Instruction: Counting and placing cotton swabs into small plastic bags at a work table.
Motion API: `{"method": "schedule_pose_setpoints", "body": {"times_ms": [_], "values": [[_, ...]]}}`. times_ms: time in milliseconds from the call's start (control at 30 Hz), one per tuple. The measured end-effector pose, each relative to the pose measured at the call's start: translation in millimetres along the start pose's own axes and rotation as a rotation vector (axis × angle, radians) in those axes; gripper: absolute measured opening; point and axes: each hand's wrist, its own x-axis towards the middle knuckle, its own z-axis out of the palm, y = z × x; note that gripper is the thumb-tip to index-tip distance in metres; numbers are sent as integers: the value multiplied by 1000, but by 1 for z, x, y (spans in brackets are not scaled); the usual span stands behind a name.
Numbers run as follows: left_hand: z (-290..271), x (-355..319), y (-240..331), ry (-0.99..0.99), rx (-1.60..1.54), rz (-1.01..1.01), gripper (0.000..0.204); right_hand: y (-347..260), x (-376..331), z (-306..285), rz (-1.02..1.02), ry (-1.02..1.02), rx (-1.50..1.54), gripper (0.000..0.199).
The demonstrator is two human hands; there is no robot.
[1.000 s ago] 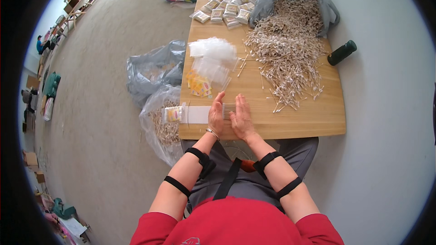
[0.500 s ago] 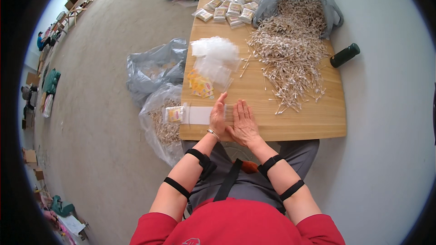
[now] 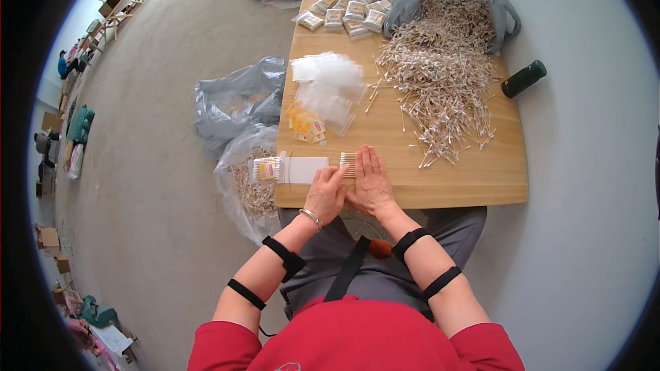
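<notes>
A small row of white-tipped cotton swabs (image 3: 348,158) lies side by side near the table's front edge. My right hand (image 3: 372,182) is laid flat along its right side, fingers straight and together. From the left, my left hand (image 3: 326,194) has its fingers curled closed on the row's lower part; its exact grip is partly hidden. Beside it lies a white rectangular card or strip (image 3: 308,170). At that strip's left end is a clear packet of swabs (image 3: 267,169) with a yellow label, close to the table's left edge.
A large heap of loose swabs (image 3: 443,89) spills from a grey plastic bag (image 3: 505,17). Clear bags (image 3: 328,82) and yellow cards (image 3: 306,124) lie left of it. Filled packets (image 3: 354,10) are piled at the back. A dark green bottle (image 3: 524,79) stands by the wall.
My left hand has gone from upright and straight-fingered against the swabs to curled, drawn slightly back toward me. My right hand stays flat beside the swabs.
</notes>
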Motion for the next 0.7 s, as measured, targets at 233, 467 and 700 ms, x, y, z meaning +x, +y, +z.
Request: {"method": "schedule_pose_setpoints", "body": {"times_ms": [233, 467, 700], "values": [[-7, -13, 18, -262, 300, -1, 58, -2, -2, 1, -31, 24, 28, 96], [-3, -16, 12, -319, 335, 6, 63, 0, -2, 11, -43, 76, -3, 88], [-1, -11, 21, -382, 398, -72, 71, 2, -1, 12, -40, 98, 31, 85]]}}
